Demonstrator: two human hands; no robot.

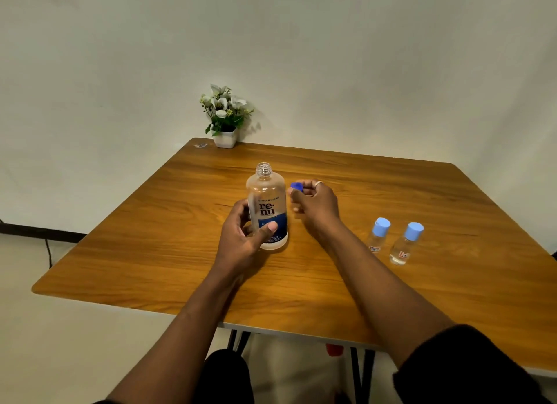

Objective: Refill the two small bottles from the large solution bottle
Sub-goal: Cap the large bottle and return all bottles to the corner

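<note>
The large clear solution bottle (267, 204) with a blue label stands upright at the middle of the wooden table (150, 253), its threaded neck uncapped. My left hand (244, 237) grips its lower half. Just right of the bottle, my right hand (315, 203) pinches the dark blue cap (297, 187) at its fingertips. Two small clear bottles stand to the right, both with light blue caps on: one (378, 234) nearer the middle, the other (405, 248) beside it, tilted in the wide view.
A white pot of white flowers (225, 117) stands at the table's far edge by the wall. A small scrap (200, 145) lies near the far left corner. Black table legs and my knees show below the near edge.
</note>
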